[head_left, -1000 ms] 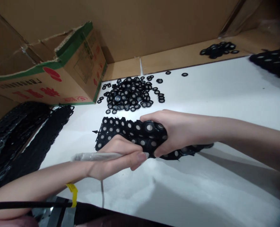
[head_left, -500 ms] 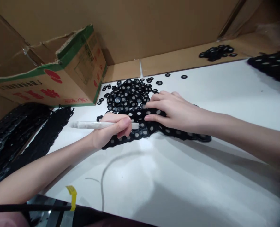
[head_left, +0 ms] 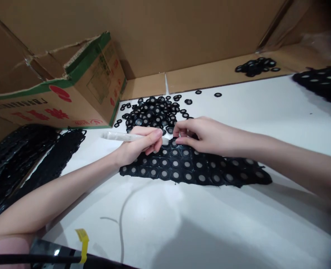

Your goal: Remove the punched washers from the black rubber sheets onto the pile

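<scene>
A black sheet [head_left: 175, 163] with rows of pale round centres lies on the white table. My left hand [head_left: 143, 144] is closed around a white pen-shaped tool [head_left: 120, 136], its tip at the sheet's far edge. Just right of that tip, the thumb and fingers of my right hand [head_left: 210, 134] pinch the same edge, by one of the round pieces. Whether a loose piece sits between those fingers is hidden. Close behind both hands is a heap of loose black rings [head_left: 151, 112] with pale centres.
At the left stands a cardboard box [head_left: 92, 86] with torn green edges, and black openwork strips [head_left: 50, 164] lie before it. A smaller ring pile [head_left: 256, 66] rests on the cardboard ledge. Another dotted sheet [head_left: 324, 80] is at far right. A yellow-tagged black cable [head_left: 42, 259] crosses the lower left.
The sheet was bunched under my hands and now lies flatter, its rows facing up. Both hands moved away from me to its far edge, the tool still in my left.
</scene>
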Demonstrator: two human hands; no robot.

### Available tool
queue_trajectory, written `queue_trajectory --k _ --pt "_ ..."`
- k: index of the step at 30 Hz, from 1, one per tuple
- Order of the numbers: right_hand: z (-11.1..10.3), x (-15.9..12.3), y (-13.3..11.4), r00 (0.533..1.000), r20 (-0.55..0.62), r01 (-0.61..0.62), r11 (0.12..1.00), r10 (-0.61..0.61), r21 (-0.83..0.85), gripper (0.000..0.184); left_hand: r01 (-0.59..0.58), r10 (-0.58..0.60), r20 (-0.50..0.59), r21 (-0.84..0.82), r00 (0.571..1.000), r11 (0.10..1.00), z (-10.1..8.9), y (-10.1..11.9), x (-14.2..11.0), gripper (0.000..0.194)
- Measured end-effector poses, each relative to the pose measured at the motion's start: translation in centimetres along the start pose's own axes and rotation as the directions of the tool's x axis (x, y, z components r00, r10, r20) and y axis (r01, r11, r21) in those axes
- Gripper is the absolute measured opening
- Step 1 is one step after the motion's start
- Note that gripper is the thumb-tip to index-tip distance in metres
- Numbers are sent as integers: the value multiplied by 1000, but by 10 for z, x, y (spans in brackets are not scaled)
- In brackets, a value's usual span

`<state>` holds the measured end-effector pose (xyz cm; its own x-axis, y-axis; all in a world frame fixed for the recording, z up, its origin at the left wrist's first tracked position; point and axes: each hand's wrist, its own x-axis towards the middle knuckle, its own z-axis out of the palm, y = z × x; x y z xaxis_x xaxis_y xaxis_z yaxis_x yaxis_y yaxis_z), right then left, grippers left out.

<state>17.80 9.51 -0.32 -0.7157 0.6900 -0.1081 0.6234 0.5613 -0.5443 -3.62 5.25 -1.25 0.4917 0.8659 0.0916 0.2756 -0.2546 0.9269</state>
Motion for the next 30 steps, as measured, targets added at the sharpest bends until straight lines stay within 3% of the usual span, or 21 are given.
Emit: queue_trajectory --k 5,15,21,25,26,30 --pt "20 0 2 985 -172 25 999 -33 -49 3 51 -53 19 88 998 995 1 0 -2 45" --pt "27 3 0 971 -238 16 999 -23 -30 17 74 -79 30 135 996 988 2 3 -3 45" --pt "28 4 2 969 -242 47 998 -55 -40 19 40 -63 113 197 992 980 3 6 -1 46" --pt "25 1 2 976 -209 46 997 -57 -58 8 25 -68 171 242 983 970 2 6 2 44" --pt "23 0 2 981 -188 35 998 -46 -60 3 27 -71 169 249 983 968 1 6 1 43" --pt "20 -4 -4 994 -110 -2 990 -13 -138 25 24 -35 60 168 998 986 0 5 -5 44"
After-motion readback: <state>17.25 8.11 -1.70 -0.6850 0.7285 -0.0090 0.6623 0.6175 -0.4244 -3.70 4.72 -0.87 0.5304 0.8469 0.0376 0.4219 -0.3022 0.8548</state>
